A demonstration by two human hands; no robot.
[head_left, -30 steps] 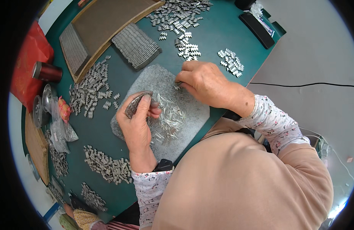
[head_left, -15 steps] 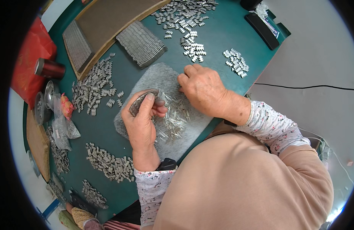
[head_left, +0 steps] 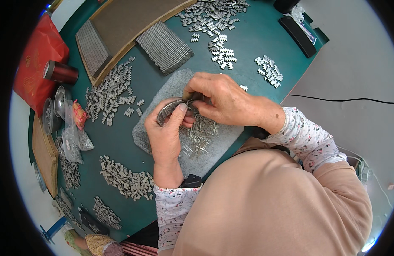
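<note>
My left hand (head_left: 166, 138) is closed around a curved strip of linked metal pieces (head_left: 167, 112), its thumb pressed on the strip near one end. My right hand (head_left: 229, 100) reaches that same end, thumb and fingers pinched together. What lies between its fingertips is too small or hidden to make out. Both hands are above a grey felt mat (head_left: 224, 138). On the mat, just below the fingers, lies a loose heap of thin shiny metal pins (head_left: 200, 137).
Toothed metal links lie in piles left (head_left: 107, 94), near left (head_left: 126, 179), far (head_left: 212, 19) and right (head_left: 269, 70). A block of stacked links (head_left: 165, 48) sits beside a wooden-edged tray (head_left: 133, 42). A red cup (head_left: 62, 72), a plastic bag (head_left: 71, 143) and a black case (head_left: 297, 37) are around the table.
My right hand has moved left from the mat's far right side to the strip's end, meeting my left hand. My left hand still holds the strip. The whole view has shifted slightly.
</note>
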